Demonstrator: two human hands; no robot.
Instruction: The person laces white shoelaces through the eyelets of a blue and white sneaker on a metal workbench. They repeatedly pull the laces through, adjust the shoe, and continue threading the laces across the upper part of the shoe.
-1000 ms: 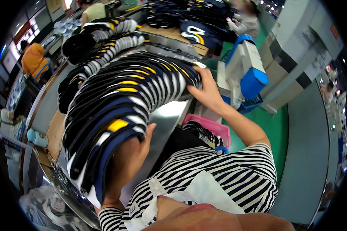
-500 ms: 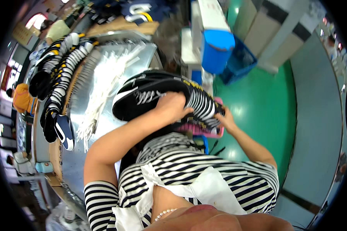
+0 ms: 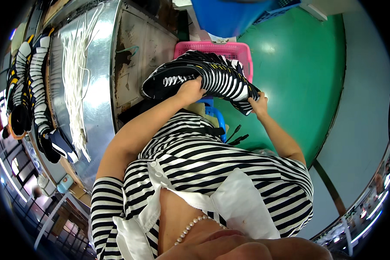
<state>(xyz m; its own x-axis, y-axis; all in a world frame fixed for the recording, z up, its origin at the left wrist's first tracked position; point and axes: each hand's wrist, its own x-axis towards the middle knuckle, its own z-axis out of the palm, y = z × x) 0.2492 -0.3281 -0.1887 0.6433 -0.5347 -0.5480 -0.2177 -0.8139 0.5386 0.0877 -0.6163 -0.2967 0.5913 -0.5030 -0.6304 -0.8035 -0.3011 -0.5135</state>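
Note:
A long nested stack of black-and-white shoe uppers (image 3: 223, 82) with small yellow marks stretches between my two hands. My left hand (image 3: 190, 92) is closed on its left end, beside an upper with white laces threaded through it. My right hand (image 3: 258, 105) grips the opposite end, its thumb and fingers round the outermost pieces. Behind the stack stands a pink plastic basket (image 3: 248, 56), partly covered by it. Whether the stack touches the basket I cannot tell.
A metal-topped table (image 3: 100, 93) on the left bears a bundle of white laces (image 3: 76, 78) and rows of nested uppers (image 3: 39, 82). A blue bin (image 3: 229, 17) stands at the far side. Close to my body is a blue tubular frame (image 3: 220, 119) on the green floor (image 3: 299, 86).
My body and view have turned right, away from the table. The stack, still in both hands, has moved from beside the table edge to in front of the pink basket.

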